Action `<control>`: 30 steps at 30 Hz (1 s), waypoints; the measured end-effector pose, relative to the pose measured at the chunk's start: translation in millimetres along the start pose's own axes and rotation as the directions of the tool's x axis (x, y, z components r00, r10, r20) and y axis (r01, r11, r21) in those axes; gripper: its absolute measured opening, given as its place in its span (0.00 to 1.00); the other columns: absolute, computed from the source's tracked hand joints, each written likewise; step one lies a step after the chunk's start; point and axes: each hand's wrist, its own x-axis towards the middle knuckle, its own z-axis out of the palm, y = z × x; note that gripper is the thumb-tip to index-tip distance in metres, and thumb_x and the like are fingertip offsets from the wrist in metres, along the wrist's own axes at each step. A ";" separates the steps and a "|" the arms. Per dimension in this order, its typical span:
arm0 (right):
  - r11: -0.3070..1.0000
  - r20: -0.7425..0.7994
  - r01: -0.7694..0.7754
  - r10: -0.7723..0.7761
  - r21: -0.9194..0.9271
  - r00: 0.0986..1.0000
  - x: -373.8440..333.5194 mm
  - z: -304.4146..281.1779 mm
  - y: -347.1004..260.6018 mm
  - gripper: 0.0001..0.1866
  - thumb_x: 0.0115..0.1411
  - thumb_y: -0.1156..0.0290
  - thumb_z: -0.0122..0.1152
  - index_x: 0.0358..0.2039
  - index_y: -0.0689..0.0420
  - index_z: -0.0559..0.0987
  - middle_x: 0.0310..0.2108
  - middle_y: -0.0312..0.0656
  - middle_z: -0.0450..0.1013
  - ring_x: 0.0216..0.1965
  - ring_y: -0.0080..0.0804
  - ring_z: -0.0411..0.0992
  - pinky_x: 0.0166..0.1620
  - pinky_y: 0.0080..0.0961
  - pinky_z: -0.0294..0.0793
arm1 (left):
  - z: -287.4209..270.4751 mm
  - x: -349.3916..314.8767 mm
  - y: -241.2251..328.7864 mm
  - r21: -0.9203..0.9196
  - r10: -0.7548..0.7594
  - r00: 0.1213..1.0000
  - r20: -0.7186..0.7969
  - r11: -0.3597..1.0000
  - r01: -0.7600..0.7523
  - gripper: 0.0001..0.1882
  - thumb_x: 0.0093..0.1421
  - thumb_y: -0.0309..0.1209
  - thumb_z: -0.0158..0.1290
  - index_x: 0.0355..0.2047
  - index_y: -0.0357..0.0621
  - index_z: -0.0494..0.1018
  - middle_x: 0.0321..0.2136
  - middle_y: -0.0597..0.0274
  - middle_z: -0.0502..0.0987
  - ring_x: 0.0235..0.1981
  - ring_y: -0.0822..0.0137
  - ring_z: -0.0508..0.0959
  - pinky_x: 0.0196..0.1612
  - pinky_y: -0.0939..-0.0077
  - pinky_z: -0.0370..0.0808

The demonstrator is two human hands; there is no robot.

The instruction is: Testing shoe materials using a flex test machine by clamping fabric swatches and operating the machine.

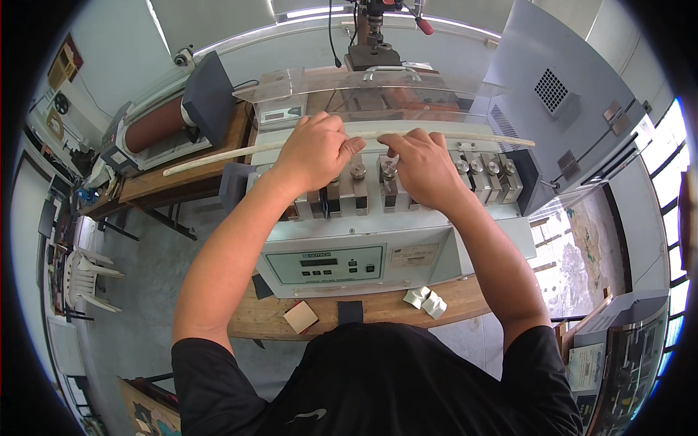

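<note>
Head view, single entry.

Machine [356, 254]: grey bench tester with a front control panel and small display, standing on a wooden tabletop [378, 309]. Along its top ran a row of metal clamps [486, 178], each with a round knob. A clear guard [363, 91] was tilted up behind the row.

Strip [218, 156]: long, thin, cream-coloured, lying across the top of the machine just behind the clamps, overhanging well past both sides.

Left hand [314, 151]: fingers curled over the strip, thumb and forefinger pinched down at a clamp knob [358, 171]. Whether it gripped the strip or only pressed it down could not be told.

Right hand [422, 168]: palm down over the middle clamps, fingertips closed on a knob [390, 171] just beside the left hand's.

Step, as judged: the strip was being seated at the middle clamps, with both hands working adjacent knobs. The next move would seem to call for holding the strip level while turning a knob, without letting the overhanging ends swing.

Other items on the tabletop: a tan square pad [300, 317], a dark square [350, 312], two pale folded pieces [427, 300], all near the front edge.

Surroundings: a drum machine [163, 123] with a reddish roller on a second bench at left; a drill press [374, 33] behind; a grey cabinet [560, 102] at right; white plastic chairs [83, 280] on the floor at left.
</note>
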 end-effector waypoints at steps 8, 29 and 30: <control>0.985 -0.109 0.106 -0.091 0.140 0.990 -0.1 2.3 -7.0 0.22 0.53 0.78 0.51 0.50 0.53 0.74 0.35 0.37 0.77 0.44 0.35 0.71 0.49 0.36 0.59 | 7.2 -5.9 -3.5 -0.046 0.099 0.995 -0.017 0.994 -0.099 0.21 0.66 0.44 0.47 0.27 0.42 0.78 0.32 0.62 0.74 0.40 0.59 0.71 0.46 0.63 0.64; 0.994 -0.034 0.006 -0.002 0.113 0.999 -8.4 3.9 -5.8 0.26 0.53 0.81 0.46 0.54 0.55 0.71 0.40 0.35 0.77 0.48 0.36 0.69 0.54 0.37 0.58 | 22.8 -7.2 -7.1 -0.086 0.167 0.981 -0.103 0.981 -0.176 0.20 0.65 0.44 0.48 0.27 0.41 0.78 0.33 0.62 0.72 0.41 0.60 0.70 0.46 0.64 0.64; 0.989 -0.004 0.006 -0.006 0.149 1.000 -9.8 4.4 -5.7 0.26 0.53 0.81 0.46 0.54 0.54 0.71 0.39 0.36 0.77 0.49 0.36 0.69 0.54 0.37 0.58 | 24.5 -8.6 -9.6 -0.122 0.200 0.977 -0.077 0.970 -0.208 0.20 0.65 0.43 0.48 0.26 0.41 0.77 0.33 0.62 0.72 0.41 0.60 0.70 0.45 0.64 0.64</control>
